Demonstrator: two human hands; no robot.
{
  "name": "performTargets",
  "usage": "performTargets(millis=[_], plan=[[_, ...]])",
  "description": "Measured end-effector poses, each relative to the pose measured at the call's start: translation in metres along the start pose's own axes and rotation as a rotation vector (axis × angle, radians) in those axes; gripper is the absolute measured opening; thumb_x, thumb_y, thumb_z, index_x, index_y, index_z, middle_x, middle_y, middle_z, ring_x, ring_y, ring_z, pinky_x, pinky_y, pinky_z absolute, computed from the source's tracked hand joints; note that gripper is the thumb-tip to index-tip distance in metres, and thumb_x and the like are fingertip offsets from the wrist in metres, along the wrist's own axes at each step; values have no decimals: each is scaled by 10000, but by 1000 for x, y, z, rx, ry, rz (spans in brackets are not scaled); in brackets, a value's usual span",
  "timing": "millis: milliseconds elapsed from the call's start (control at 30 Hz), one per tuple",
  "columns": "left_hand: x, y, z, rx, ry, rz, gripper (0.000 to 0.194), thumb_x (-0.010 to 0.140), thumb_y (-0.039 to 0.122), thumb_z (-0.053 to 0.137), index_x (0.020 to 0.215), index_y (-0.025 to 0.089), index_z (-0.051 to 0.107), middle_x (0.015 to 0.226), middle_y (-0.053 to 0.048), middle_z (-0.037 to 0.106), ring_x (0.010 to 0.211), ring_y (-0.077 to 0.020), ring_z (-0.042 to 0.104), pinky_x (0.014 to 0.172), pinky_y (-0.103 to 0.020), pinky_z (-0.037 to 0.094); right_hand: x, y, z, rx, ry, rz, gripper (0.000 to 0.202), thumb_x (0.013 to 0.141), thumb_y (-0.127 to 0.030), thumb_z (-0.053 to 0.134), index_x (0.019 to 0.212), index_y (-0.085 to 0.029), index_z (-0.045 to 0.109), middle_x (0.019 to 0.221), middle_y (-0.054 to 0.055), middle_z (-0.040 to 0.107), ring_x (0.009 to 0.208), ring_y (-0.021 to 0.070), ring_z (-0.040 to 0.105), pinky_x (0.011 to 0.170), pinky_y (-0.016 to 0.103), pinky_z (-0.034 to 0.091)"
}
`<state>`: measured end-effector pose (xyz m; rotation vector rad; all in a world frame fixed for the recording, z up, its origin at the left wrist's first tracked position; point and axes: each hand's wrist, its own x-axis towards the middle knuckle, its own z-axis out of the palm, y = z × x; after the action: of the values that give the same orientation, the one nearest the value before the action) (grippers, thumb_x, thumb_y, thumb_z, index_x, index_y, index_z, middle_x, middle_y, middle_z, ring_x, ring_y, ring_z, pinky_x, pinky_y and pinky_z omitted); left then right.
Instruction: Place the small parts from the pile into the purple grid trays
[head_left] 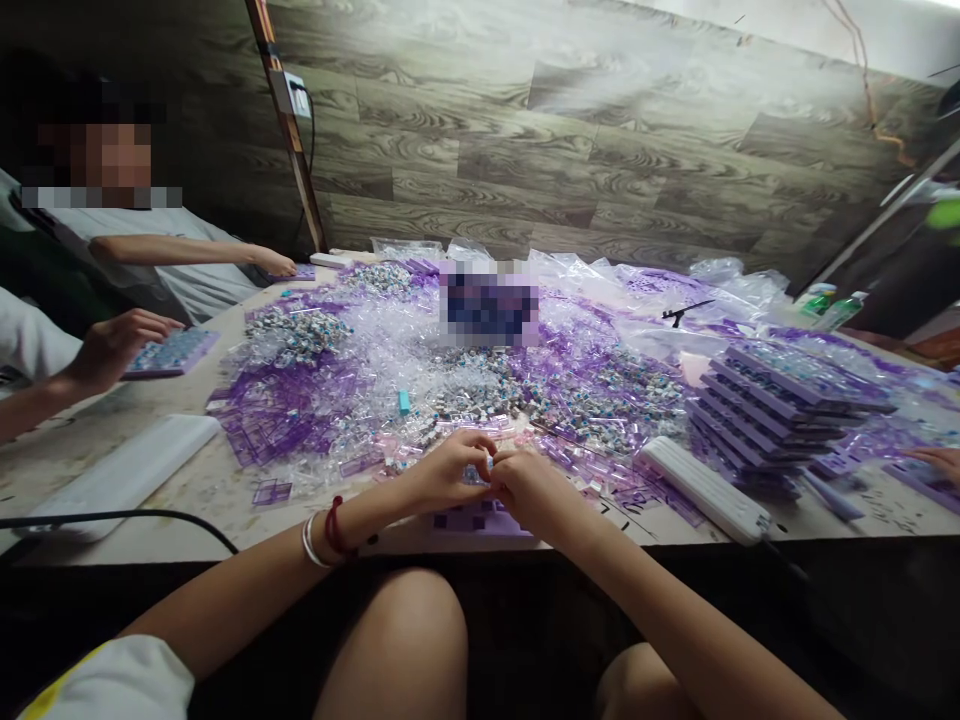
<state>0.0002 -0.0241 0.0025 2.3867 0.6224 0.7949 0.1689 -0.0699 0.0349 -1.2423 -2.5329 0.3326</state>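
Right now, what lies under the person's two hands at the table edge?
Below the left hand and right hand is a purple panel with dark squares, at the near edge of the table. The hands cover part of it, so what lies just beneath them cannot be seen.

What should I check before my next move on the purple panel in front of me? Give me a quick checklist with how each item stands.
1. Hands at the purple panel: ok. Left hand and right hand meet above it.
2. Secure hold on the small piece at the fingertips: cannot tell. Fingers hide most of it.
3. Whole panel in view: not ok. The hands cover part of it.
4. Stack of purple panels squared up: not ok. Its edges are staggered.
5. Black cable clear of both hands: ok. It lies well to the left.
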Motion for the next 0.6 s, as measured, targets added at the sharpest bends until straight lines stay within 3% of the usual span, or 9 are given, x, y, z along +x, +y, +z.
performTargets(millis=[233,433,600], plan=[[4,1,-1,13,-58,11,129,751,231,713,666,163,643,1006,-66,653,962,-202,593,908,-342,416,5,4,0,-23,-27,14,268,652,57,547,503,-163,577,610,39,646,588,142,589,550,240,347],[5,4,0,105,-91,13,36,724,178,715,733,187,681,997,-55,658,966,-213,586,913,-360,416,2,-2,5,-8,-10,28,251,669,52,537,594,-161,645,739,83,703,685,183,647,592,247,401],[2,1,-2,85,-71,11,132,735,211,719,635,174,641,1027,-55,661,978,-205,597,913,-360,422,-5,3,8,40,43,21,267,705,32,544,587,-169,675,665,52,680,647,157,632,606,237,434]])
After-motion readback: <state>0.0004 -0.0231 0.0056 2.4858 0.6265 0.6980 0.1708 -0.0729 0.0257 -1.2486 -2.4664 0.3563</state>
